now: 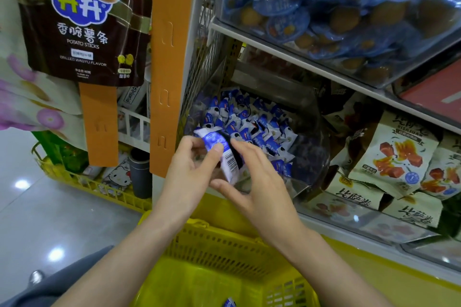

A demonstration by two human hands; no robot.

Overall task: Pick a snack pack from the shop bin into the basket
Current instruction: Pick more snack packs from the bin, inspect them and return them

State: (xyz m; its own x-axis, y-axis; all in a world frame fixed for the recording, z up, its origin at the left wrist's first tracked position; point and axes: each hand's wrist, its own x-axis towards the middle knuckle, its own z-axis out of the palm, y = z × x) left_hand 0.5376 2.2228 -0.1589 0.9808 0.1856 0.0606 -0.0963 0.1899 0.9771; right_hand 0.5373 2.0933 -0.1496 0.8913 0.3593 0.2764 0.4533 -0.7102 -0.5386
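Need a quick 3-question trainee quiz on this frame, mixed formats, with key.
1. True or false: the held snack pack already lies inside the basket.
2. Multiple choice: of the left hand and the right hand, which grips the pack? A) left only B) right only C) both
3. Fill in: the basket's colour is ___.

Key: 1 false, it is held above the basket, in front of the bin; 2 C; 3 yellow.

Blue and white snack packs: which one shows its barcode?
The pack held by the left hand and right hand before the bin; those heaped in the bin show none.
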